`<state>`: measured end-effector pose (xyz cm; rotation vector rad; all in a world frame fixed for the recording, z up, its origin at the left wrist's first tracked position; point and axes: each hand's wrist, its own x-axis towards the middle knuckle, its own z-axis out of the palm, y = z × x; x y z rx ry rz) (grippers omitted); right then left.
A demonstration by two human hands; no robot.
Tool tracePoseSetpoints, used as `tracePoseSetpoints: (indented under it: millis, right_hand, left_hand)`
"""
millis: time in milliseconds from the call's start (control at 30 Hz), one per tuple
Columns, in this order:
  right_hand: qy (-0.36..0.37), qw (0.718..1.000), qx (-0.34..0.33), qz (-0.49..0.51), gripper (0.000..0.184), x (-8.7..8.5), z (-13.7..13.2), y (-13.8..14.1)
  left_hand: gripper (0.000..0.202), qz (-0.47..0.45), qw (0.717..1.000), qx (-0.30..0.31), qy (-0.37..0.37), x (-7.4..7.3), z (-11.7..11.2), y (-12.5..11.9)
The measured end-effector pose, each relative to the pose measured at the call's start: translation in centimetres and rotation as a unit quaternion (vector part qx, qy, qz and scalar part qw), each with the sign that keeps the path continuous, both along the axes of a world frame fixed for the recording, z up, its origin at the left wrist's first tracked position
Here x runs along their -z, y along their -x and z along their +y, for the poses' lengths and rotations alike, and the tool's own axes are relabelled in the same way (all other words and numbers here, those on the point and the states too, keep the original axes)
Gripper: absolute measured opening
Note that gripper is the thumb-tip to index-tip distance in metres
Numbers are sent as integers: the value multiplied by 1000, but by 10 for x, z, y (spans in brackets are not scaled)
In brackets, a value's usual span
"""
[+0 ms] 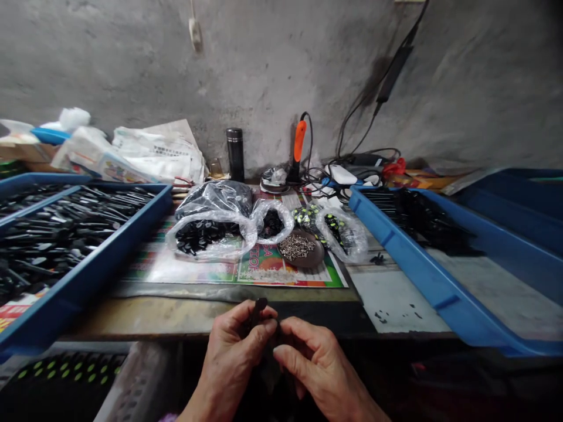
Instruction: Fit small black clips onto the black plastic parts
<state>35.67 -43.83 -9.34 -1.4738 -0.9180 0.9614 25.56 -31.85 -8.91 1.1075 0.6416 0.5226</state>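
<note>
- Black narrow part [259, 305] stands up between our hands, just past the near edge of the bench [176, 316]. Its lower end fades into shadow, so we cannot tell its full shape.
- Our left hand [233, 351] is almost closed, with thumb and fingers pinching that part.
- Our right hand [319, 366] is half curled just beside it. We cannot tell whether it grips the part or only touches it.
- Clear plastic bags [215, 240] of black pieces lie mid-bench on a printed paper sheet [268, 272], beside a dark round dish [308, 262] of small metal screws [297, 247].
- A left blue plastic tray [165, 202] of long black parts sits along the left edge, and a right blue plastic tray [396, 264] holds more black parts along the right edge.
- An orange-handled soldering iron [299, 140] and tangled black cables [352, 158] lie by the back edge.
- We see a drop as the main risk: our pinch sits over the dark area beyond the near edge, so a slip could lose the part there.
- Loose black bits [378, 258] on the bench could be missed, since they are small and dark. A knock could also spill the open bags or the shallow dish.
</note>
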Motion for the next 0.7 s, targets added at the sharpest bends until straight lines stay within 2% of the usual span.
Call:
tracePoseSetpoints:
  millis: [133,333,567,700]
  right_hand:
    - [4,1000,5,12,18,3,-1,4]
    - [19,999,27,-26,24,11,2,10]
    - [23,999,25,7,31,9,2,13]
    - [23,998,30,42,33,9,3,10]
  left_hand:
    - [23,-1,999,-23,-27,0,-1,0]
    - [21,12,995,-41,-87,-3,-1,-1]
    - [23,22,997,8,-71,2,4,1]
    - [34,4,998,17,-56,5,5,4]
